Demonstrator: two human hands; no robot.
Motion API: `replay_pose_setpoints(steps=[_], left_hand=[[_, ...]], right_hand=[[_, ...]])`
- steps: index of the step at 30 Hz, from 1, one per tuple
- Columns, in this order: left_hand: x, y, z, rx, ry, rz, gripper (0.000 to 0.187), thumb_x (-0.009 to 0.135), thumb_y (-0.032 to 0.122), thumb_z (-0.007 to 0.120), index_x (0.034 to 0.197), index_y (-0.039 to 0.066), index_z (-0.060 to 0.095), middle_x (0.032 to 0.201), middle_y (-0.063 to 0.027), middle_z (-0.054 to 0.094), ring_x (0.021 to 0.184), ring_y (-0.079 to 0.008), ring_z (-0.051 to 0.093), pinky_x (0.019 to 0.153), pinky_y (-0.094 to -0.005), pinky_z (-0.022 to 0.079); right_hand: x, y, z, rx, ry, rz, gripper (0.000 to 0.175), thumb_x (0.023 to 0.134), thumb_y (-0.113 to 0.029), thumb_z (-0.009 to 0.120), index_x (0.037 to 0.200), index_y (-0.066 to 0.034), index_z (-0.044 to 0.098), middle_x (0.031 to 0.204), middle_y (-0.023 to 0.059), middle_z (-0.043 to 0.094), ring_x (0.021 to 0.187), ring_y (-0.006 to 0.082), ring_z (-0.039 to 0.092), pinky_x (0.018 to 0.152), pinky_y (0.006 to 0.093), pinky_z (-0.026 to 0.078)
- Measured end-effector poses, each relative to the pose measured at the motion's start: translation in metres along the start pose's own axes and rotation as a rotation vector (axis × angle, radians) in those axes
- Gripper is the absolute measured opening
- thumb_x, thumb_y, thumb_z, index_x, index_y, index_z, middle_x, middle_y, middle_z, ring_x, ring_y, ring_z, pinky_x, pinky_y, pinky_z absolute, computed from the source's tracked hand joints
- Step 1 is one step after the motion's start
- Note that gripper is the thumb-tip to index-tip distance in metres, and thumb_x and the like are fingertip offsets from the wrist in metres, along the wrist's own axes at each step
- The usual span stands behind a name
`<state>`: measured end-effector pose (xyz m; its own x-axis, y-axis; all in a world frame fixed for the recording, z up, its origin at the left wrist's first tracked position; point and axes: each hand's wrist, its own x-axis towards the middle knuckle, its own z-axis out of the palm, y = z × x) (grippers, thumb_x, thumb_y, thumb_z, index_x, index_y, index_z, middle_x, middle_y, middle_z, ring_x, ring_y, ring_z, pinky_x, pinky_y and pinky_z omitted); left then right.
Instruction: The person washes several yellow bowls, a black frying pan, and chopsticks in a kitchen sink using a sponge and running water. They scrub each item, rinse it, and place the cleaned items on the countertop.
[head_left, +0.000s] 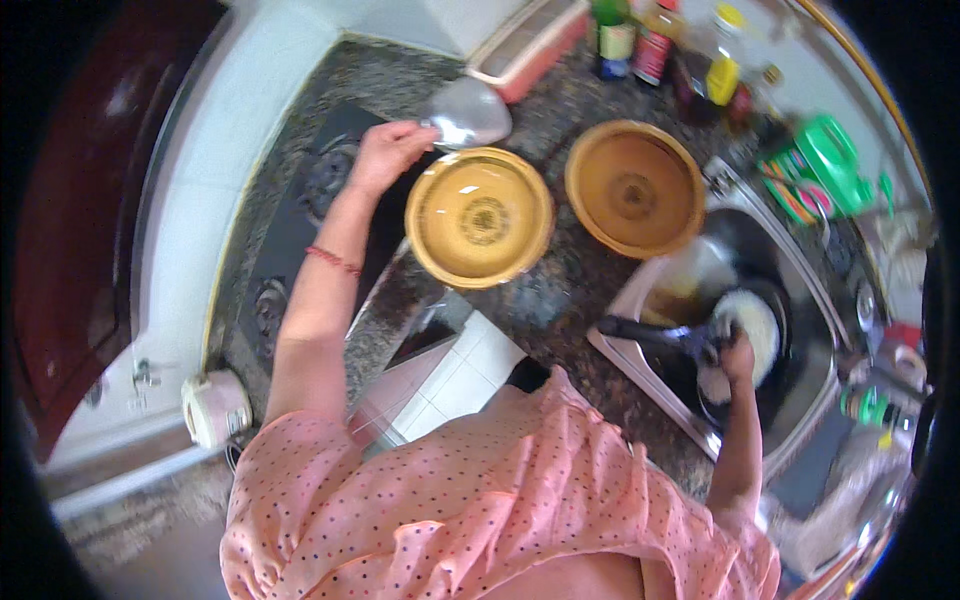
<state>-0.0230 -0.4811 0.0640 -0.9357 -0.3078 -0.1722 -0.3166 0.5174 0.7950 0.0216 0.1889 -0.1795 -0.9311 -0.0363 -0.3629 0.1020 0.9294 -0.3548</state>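
Observation:
My left hand (394, 154), with a red beaded bracelet on its wrist, pinches the near end of a shiny metal utensil (469, 112) with a broad rounded blade. Just below it sits a glossy yellow-brown bowl (480, 217) with a dark ring pattern at its centre. A similar brown bowl (634, 191) stands right of it, against the sink's corner. My right hand (737, 356) is down in the steel sink (814, 360), over a round whitish area (757, 322) in a dark pan. A black handle (634, 330) runs left from beside its fingers; blur hides its grip.
A black gas hob (315, 202) lies left. A pink tray (529, 49), a green bottle (613, 41), a red-capped bottle (656, 45) and a yellow-capped jar (720, 60) line the back. A green jug (821, 169) stands behind the sink; a white appliance (216, 409) is lower left.

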Motion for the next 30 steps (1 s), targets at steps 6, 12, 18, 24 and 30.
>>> replay_pose_setpoints(steps=[6,12,18,24,30], left_hand=[[0.040,-0.027,0.007,0.103,-0.120,-0.094,0.027,0.095,0.031,0.063,0.086,0.008,0.071,0.067,0.0062,0.056,0.059,-0.0043,0.047,0.053,-0.0233,0.038],[0.070,-0.054,0.024,-0.028,-0.273,-0.163,0.024,0.098,0.025,0.060,0.105,0.004,0.071,0.090,0.0015,0.070,0.077,-0.0066,0.060,0.071,-0.0218,0.047],[0.022,0.043,0.013,0.202,0.079,0.072,0.031,0.098,0.023,0.060,0.120,0.001,0.065,0.105,-0.0036,0.069,0.091,-0.0099,0.062,0.086,-0.0261,0.048],[-0.146,0.126,0.171,0.233,-0.112,0.454,0.023,0.087,0.010,0.067,0.110,0.005,0.068,0.107,-0.0090,0.068,0.100,-0.0203,0.063,0.091,-0.0323,0.049],[-0.167,0.125,0.347,0.743,-0.538,0.629,0.058,0.077,0.034,0.076,0.127,0.012,0.055,0.106,-0.0136,0.064,0.097,-0.0340,0.064,0.083,-0.0420,0.053]], right_hand=[[-0.002,0.011,-0.025,-0.196,0.083,0.192,0.064,0.085,-0.020,0.060,0.145,-0.0226,0.037,0.126,0.0198,0.058,0.105,0.0391,0.063,0.086,0.0471,0.051],[-0.024,0.038,-0.028,-0.343,-0.186,0.117,0.066,0.091,-0.014,0.046,0.151,-0.0294,0.025,0.133,0.0205,0.054,0.108,0.0390,0.062,0.090,0.0464,0.051],[-0.052,0.048,-0.031,-0.264,-0.297,-0.065,0.069,0.087,-0.013,0.052,0.150,-0.0283,0.028,0.125,0.0240,0.059,0.109,0.0411,0.061,0.092,0.0450,0.050],[-0.061,0.027,-0.029,-0.169,-0.407,-0.319,0.042,0.084,-0.020,0.059,0.125,-0.0149,0.055,0.102,0.0209,0.068,0.091,0.0425,0.065,0.082,0.0509,0.051],[-0.034,-0.037,-0.013,0.283,-0.029,-0.596,0.029,0.083,-0.014,0.061,0.111,-0.0114,0.056,0.099,0.0200,0.062,0.084,0.0437,0.063,0.071,0.0521,0.051]])
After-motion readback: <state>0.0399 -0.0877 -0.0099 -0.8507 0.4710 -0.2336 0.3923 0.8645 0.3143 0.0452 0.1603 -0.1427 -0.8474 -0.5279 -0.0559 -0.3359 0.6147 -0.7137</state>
